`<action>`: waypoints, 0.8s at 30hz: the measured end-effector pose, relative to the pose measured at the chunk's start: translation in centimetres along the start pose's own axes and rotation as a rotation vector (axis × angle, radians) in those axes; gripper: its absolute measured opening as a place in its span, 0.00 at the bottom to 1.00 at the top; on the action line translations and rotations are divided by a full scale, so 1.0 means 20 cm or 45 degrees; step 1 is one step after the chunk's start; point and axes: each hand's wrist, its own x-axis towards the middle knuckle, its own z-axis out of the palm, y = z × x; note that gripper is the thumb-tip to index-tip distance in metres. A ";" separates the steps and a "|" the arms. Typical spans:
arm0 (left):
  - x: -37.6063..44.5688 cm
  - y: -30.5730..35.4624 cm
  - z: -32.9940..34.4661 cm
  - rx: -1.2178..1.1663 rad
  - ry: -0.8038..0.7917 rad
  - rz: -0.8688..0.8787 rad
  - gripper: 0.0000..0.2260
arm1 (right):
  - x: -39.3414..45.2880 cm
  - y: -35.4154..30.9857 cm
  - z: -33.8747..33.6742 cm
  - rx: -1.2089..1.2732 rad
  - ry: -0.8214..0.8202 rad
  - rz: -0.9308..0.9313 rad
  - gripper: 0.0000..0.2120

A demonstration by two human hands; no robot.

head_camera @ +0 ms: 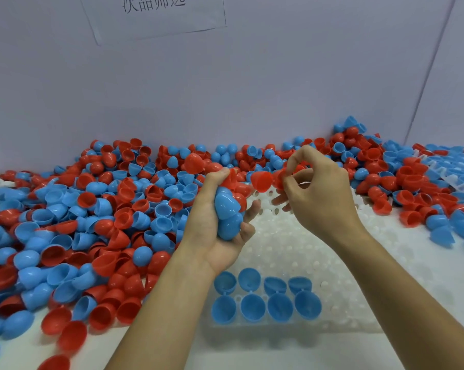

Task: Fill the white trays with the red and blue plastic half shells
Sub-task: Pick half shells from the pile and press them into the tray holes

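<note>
My left hand [212, 225] is palm up above the white tray [300, 252], its fingers curled round a bunch of blue half shells [226, 212] and some red ones behind them. My right hand [319, 188] hovers just right of it, fingertips pinching a red half shell [281, 177]. Another red half shell [261, 180] sits between the two hands; whether a hand holds it I cannot tell. Several blue half shells [265, 300] stand open side up in two rows in the tray's near-left pockets. The other pockets show bare white bumps.
A deep pile of loose red and blue half shells [92, 217] covers the table on the left and along the back wall. More shells [425, 188] lie on the right, with another white tray [444, 174] partly buried there. A paper sign [156, 14] hangs on the wall.
</note>
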 end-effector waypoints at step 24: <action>0.01 -0.02 0.02 0.191 0.072 0.019 0.10 | 0.03 -0.04 -0.12 -0.369 -0.398 -0.121 0.04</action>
